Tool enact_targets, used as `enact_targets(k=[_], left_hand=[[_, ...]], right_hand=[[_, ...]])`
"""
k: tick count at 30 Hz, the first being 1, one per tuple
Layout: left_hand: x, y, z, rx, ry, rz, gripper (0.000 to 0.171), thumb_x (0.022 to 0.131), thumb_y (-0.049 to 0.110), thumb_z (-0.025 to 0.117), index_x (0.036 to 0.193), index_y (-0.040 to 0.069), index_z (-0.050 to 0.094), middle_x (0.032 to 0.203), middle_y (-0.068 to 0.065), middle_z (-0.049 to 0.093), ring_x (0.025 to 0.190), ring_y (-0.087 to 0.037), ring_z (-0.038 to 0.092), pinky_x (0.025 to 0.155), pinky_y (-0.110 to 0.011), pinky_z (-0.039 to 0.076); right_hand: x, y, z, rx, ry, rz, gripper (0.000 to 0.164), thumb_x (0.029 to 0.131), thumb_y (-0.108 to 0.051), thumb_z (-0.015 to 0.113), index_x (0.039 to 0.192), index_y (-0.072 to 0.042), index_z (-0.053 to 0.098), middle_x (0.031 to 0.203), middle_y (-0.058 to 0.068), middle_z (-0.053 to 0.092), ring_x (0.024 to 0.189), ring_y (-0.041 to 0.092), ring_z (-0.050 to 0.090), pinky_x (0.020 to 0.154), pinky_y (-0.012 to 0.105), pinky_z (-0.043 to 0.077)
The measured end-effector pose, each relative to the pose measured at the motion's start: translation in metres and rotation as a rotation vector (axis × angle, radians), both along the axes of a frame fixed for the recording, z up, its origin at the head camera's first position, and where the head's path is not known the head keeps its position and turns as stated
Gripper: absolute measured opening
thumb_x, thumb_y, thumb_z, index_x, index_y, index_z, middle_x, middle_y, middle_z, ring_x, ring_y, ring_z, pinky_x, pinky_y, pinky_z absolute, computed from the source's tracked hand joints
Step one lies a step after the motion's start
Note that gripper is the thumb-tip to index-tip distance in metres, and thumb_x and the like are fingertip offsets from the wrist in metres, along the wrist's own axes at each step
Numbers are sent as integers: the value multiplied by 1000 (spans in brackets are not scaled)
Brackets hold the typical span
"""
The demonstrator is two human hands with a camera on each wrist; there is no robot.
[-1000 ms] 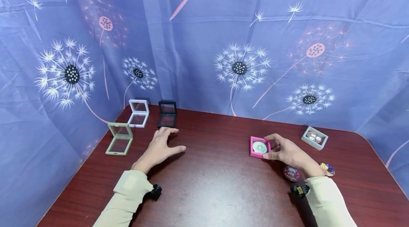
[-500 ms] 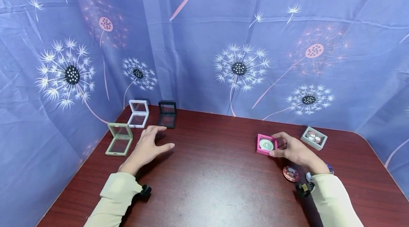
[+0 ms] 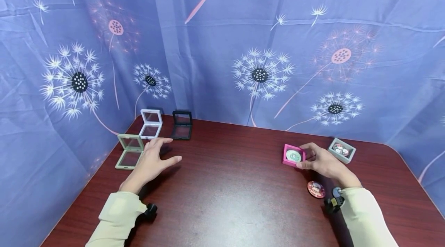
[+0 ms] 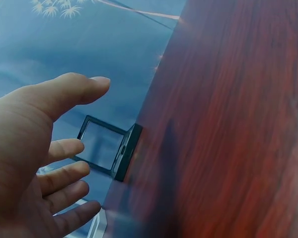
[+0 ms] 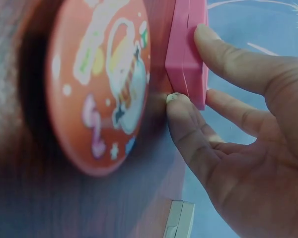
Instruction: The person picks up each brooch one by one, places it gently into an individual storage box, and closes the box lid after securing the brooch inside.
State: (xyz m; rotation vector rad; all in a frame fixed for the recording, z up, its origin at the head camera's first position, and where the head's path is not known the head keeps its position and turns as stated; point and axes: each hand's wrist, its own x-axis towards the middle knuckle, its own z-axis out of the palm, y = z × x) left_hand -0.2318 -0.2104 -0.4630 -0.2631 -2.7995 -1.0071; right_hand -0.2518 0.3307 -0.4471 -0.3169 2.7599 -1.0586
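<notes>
My right hand (image 3: 325, 162) pinches the right edge of a pink display case (image 3: 284, 156), which has a round pale-green badge (image 3: 293, 156) behind its window. In the right wrist view thumb and fingertips lie on the sides of the pink case (image 5: 186, 64). My left hand (image 3: 148, 164) is over the table's left side, thumb and fingers spread apart, holding nothing. It overlaps an olive-green display case (image 3: 124, 167) that stands with its lid up. Behind are a white case (image 3: 150, 125) and a black case (image 3: 182, 124), lids raised too.
Near the right wrist lies a round red badge (image 3: 316, 189); another badge (image 3: 336, 192) is mostly hidden by the sleeve. A grey-green case (image 3: 334, 158) with a dark, patterned round badge inside lies at the back right. Blue dandelion-print cloth (image 3: 215, 65) borders the table (image 3: 222, 162).
The pink case has moved right and slightly back with my right hand. My left hand has drawn left, away from the black case and over the olive-green one.
</notes>
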Motion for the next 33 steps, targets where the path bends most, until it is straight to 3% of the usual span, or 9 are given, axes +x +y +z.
enact_targets(k=[11,18,26,33], left_hand=[[10,-17,-3,-8,-39,23,77,77,59,73,134,12,51,135,-13,46,127,-34,34,99,-58,34],[14,-31,8,7,-99,3,72,80,59,70,132,14,53,133,-14,48,119,-35,44,94,-57,40],[22,-63,20,34,-165,50,63,82,59,69,125,14,58,130,-14,53,115,-35,53,93,-56,42],[26,-88,22,-24,-112,100,45,85,52,68,109,14,65,113,-12,64,102,-32,59,84,-47,45]], right_hand=[[-6,9,-1,67,35,14,68,82,-29,79,131,4,46,97,14,63,85,23,60,73,38,49],[-7,12,1,99,39,3,70,82,-33,78,132,4,46,100,17,63,88,26,60,73,39,49],[-8,16,0,111,39,-10,71,82,-34,78,133,4,45,101,18,64,91,29,61,76,41,48],[-10,17,-1,129,34,-11,73,82,-36,77,133,4,44,101,19,62,90,29,60,75,43,48]])
